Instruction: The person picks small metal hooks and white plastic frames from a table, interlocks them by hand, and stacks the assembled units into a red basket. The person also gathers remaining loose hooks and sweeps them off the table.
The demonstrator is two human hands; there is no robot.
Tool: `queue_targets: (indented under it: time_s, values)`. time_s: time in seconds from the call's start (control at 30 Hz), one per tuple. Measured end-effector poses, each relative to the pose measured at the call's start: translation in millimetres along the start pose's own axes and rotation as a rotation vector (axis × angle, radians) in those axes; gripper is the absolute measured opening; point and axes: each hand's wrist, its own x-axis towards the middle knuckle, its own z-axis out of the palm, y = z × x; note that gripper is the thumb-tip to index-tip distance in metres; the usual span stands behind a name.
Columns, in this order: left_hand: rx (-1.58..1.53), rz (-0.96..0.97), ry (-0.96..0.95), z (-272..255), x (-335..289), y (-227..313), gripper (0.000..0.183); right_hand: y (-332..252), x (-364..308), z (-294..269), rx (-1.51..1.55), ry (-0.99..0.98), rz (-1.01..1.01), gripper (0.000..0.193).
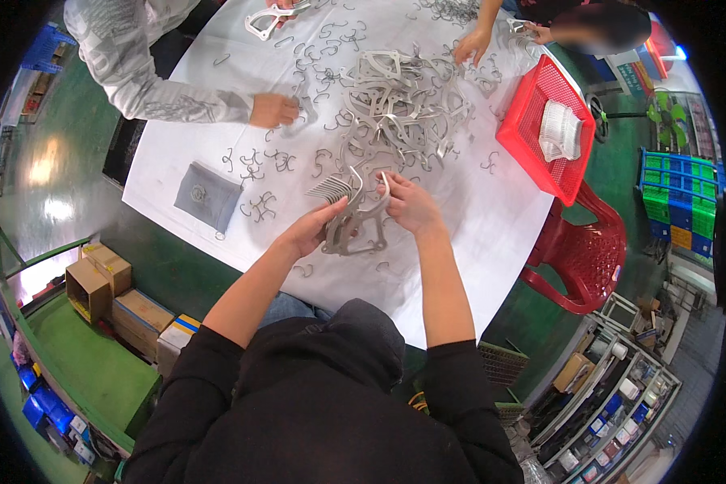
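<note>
My left hand [308,231] is closed round a grey metal bracket [355,240], a flat curved frame with cut-out openings, held above the near part of the table. A row of thin, parallel metal prongs [328,189] fans out beside its fingertips; whether they belong to a stack of brackets I cannot tell. With fingers pinched, my right hand [412,206] grips the upper right tip of the bracket. Just beyond both hands lies a heap of similar metal brackets [395,105]. Small dark C-shaped hooks [260,207] are scattered on the white tabletop [290,262] around it.
A grey-blue packet [208,198] lies at the left. At the right edge, a red plastic basket [512,121] holds pale ribbed parts [560,131], near a red chair [585,250]. Co-workers' hands [274,110] reach in from the far side. Cardboard boxes [141,315] stand lower left.
</note>
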Motion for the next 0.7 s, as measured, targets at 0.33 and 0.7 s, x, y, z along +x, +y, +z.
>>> queue_targets:
  time_s: [0.33, 0.7]
  values:
    - [0.161, 0.17, 0.11, 8, -3, -20, 0.049, 2, -11, 59, -0.577, 0.381, 0.032, 0.035]
    - [-0.113, 0.017, -0.058, 0, -26, -2, 0.054, 13, -28, 70, -0.853, 0.215, -0.084, 0.029]
